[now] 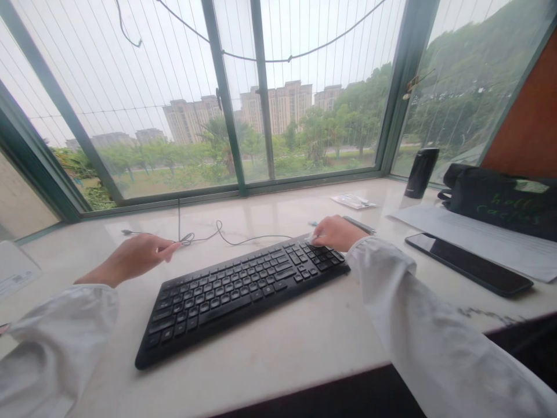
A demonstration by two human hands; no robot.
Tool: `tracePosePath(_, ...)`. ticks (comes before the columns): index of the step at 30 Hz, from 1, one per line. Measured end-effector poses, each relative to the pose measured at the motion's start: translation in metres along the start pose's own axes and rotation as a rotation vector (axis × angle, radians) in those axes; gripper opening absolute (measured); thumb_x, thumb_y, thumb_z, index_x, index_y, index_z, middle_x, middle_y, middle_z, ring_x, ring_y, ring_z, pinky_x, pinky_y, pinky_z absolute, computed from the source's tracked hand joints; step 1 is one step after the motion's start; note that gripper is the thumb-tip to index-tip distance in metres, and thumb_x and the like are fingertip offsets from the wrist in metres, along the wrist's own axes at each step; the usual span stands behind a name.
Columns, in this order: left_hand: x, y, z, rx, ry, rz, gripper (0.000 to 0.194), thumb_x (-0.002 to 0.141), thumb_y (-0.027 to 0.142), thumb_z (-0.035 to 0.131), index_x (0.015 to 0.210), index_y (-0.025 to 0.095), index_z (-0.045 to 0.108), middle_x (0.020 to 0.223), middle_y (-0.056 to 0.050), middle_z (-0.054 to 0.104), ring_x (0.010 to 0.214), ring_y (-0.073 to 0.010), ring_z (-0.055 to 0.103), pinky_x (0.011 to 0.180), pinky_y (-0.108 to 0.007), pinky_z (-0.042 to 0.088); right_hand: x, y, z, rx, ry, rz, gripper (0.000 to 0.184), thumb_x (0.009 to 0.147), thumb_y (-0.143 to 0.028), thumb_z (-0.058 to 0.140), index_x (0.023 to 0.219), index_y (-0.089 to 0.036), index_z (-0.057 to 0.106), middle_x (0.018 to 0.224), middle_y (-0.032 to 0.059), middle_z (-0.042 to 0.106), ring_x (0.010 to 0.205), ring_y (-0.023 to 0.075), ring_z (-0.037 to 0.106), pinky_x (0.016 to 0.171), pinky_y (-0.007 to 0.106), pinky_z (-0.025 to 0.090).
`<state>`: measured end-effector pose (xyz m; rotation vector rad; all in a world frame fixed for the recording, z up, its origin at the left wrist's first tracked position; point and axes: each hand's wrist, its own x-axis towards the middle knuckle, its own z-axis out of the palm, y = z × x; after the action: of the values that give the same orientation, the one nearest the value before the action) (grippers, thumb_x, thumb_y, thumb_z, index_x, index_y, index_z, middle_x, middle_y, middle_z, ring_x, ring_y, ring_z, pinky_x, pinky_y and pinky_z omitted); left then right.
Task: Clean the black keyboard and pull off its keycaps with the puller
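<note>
Bag [489, 203]: green "hello"; right hand [338, 233] pinches white scrap [310, 238] on keyboard [235, 285]; left hand [133, 256] at cable [187, 238], grip unclear.

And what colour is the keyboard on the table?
The keyboard is black, best seen in the head view.

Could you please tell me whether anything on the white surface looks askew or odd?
Slightly: the long black plastic keyboard looks slanted against the green window frame, and the thin dark cable behind it is bunched near the bare left hand. No spill shows.
</note>
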<state>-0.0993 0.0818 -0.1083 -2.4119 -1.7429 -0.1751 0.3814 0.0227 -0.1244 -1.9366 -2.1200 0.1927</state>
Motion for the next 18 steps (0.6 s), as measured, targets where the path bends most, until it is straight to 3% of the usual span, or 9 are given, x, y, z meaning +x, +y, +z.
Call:
tracePosePath(5,0.0,0.0,0.0,0.011,0.012,0.042,0.058,0.092,0.061,0.037,0.06,0.023,0.067,0.064,-0.004,0.068,0.063,-0.0205,0.06,0.065,-0.029,0.036,-0.006,0.013,-0.007,-0.01,-0.108,0.039,0.028,0.062,-0.037,0.08,0.085,-0.021,0.081,0.08,0.0074,0.076,0.08,0.024,0.069,0.068,0.029,0.049)
tracePosePath(14,0.001,0.0,0.002,0.015,0.014,0.054,0.06,0.092,0.063,0.035,0.061,0.022,0.066,0.062,-0.004,0.067,0.061,-0.0198,0.058,0.062,-0.028,0.035,-0.027,0.013,-0.029,0.011,-0.43,0.119,0.022,0.059,-0.035,0.078,0.078,-0.023,0.081,0.07,0.0023,0.074,0.072,0.022,0.067,0.059,0.028,0.044)
tracePosePath(16,0.001,0.001,0.001,0.017,0.011,0.072,0.061,0.093,0.063,0.034,0.061,0.022,0.066,0.062,-0.004,0.067,0.061,-0.0197,0.058,0.062,-0.028,0.035,-0.028,0.015,-0.032,0.03,-0.423,0.085,0.023,0.06,-0.036,0.078,0.079,-0.023,0.081,0.071,0.0022,0.074,0.072,0.0216,0.067,0.059,0.027,0.044)
tracePosePath(18,0.0,0.002,0.0,0.02,0.01,0.08,0.061,0.093,0.063,0.033,0.061,0.022,0.066,0.062,-0.003,0.067,0.061,-0.0195,0.058,0.062,-0.028,0.035,-0.024,0.015,-0.031,0.051,-0.325,0.015,0.026,0.063,-0.04,0.076,0.082,-0.022,0.081,0.071,0.0026,0.074,0.073,0.0215,0.067,0.06,0.027,0.044)
